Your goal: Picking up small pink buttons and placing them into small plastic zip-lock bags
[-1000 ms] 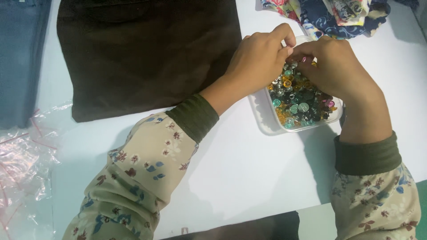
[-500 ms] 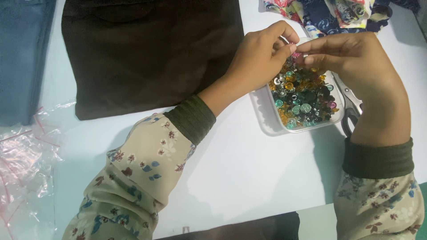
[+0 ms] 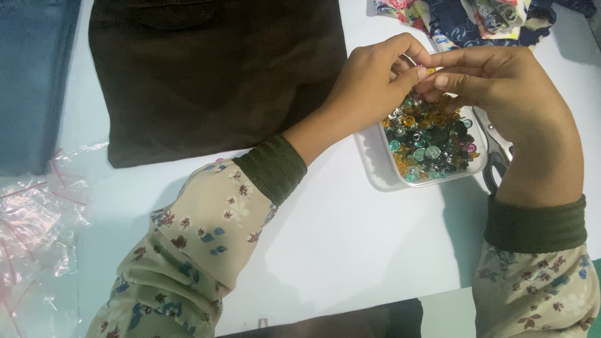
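A small clear plastic tray [image 3: 375, 172] full of several coloured beads [image 3: 429, 144] rests on the white table. Both hands hover over its far end. My left hand [image 3: 369, 81] and my right hand [image 3: 501, 94] meet fingertip to fingertip and pinch a tiny pink bead between them; the bead is mostly hidden by the fingers. Both wrists wear floral sleeves with olive cuffs.
A dark brown garment [image 3: 213, 75] lies flat at the back. Blue denim [image 3: 31, 81] is at the far left, crinkled clear plastic [image 3: 31, 231] at the left front, floral fabric [image 3: 476, 19] at the back right. Scissors [image 3: 498, 156] lie beside the tray under my right wrist.
Both hands have lifted slightly off the beads and drawn together at the fingertips above the tray's far end. The scissors have come into view beside the tray.
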